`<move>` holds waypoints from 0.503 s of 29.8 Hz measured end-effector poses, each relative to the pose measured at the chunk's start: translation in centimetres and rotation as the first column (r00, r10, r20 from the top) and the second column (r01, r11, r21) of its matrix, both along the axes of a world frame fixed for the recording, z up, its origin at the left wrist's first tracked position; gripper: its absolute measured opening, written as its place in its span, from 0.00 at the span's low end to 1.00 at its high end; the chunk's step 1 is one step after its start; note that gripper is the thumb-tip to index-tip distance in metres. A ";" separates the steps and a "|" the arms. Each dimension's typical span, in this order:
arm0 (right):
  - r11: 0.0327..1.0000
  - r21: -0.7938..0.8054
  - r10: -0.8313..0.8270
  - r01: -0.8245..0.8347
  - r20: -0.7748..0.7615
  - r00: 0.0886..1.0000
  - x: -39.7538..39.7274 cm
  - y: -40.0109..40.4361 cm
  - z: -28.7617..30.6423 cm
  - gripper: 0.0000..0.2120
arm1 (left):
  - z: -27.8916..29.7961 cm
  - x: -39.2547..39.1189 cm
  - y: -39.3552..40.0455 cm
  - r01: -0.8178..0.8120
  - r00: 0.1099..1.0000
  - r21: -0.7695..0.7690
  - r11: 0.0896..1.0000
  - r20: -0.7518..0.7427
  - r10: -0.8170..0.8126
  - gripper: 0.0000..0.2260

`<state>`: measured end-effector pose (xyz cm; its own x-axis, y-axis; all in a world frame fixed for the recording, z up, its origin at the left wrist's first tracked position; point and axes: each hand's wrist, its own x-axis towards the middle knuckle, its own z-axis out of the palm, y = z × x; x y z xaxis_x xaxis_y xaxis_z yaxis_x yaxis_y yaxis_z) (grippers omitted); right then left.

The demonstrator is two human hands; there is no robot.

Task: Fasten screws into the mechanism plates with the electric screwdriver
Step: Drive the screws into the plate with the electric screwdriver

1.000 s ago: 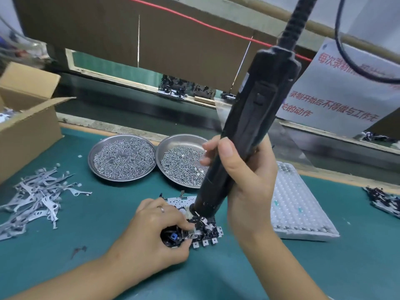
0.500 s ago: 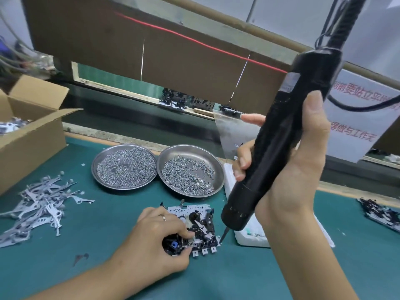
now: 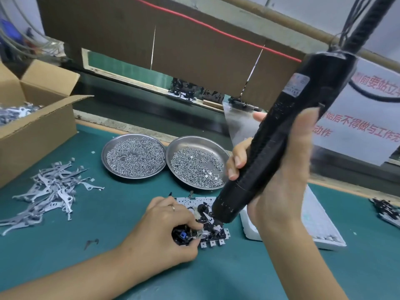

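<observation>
- The right hand (image 3: 279, 169) grips the electric screwdriver (image 3: 272, 144), fingers wrapped round its barrel. Half a second ago its nose hung clear to the right of the mechanism plate (image 3: 203, 221); it now sits over the plate's right part.
- The left hand (image 3: 164, 230) remains pinching the plate's near-left end, holding it flat on the worktop (image 3: 108, 224) mid-front.
- Two screw trays (image 3: 134, 158) stand unmoved behind the plate, toward the rear edge.
</observation>
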<state>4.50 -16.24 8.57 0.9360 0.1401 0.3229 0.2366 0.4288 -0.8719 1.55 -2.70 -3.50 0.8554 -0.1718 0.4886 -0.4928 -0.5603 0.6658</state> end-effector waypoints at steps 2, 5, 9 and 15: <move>0.993 -0.065 -0.091 0.103 0.173 0.981 -0.1 0.4 -0.6 0.16 | 0.0 0.0 0.0 -0.010 1.000 -0.006 1.000 -0.009 0.010 0.08; 0.991 -0.063 -0.105 0.122 0.228 0.968 -0.2 1.1 -1.6 0.10 | 0.1 0.0 0.1 -0.019 1.000 0.008 1.000 -0.011 0.020 0.06; 0.993 -0.043 -0.099 0.113 0.244 0.965 -0.2 1.2 -2.2 0.12 | 0.3 -0.1 0.2 -0.020 1.000 0.022 1.000 -0.003 0.020 0.06; 0.993 -0.031 -0.106 0.118 0.244 0.964 -0.4 1.3 -3.1 0.10 | 0.3 -0.3 0.1 -0.009 1.000 0.043 0.999 -0.012 0.010 0.06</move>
